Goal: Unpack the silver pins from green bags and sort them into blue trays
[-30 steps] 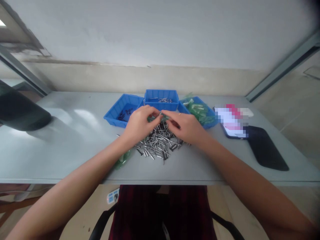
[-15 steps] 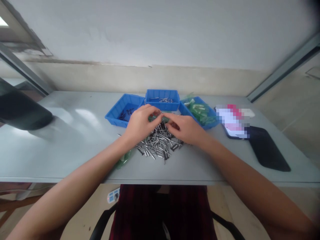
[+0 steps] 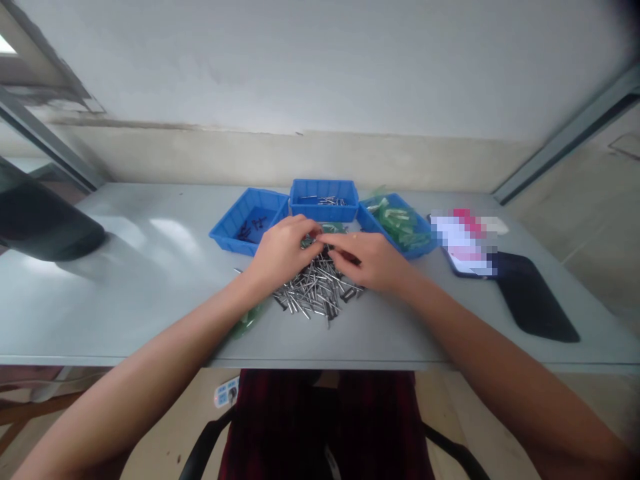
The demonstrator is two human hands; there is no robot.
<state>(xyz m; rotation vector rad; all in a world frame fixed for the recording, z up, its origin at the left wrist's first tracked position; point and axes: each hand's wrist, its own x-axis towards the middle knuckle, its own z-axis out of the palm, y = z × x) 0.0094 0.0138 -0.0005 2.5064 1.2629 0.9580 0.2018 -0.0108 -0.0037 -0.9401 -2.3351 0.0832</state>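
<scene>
A pile of slim silver, nail-like metal pins (image 3: 313, 290) lies on the table, with some short dark pieces mixed in. My left hand (image 3: 286, 252) is over the pile's far left side, its thumb and fingers pinched together. My right hand (image 3: 369, 259) meets it from the right, index finger stretched to the left fingertips and thumb bent below. Whatever the fingertips hold is hidden or too small to make out. Behind the fingers, green plastic (image 3: 334, 228) shows on the table. Another piece of green film (image 3: 245, 325) lies partly under my left forearm.
Behind the hands stand a left blue bin (image 3: 225, 230) with dark screw-like pieces, a middle blue bin (image 3: 324, 213) with silver pins, and a right blue bin (image 3: 423, 252) with green bags. A phone (image 3: 467, 250) and dark flat object (image 3: 537, 300) lie right; a dark cylinder (image 3: 45, 213) is left.
My left hand has dropped slightly toward me. My right index finger has straightened out to the left fingertips. The bins and the pile look the same.
</scene>
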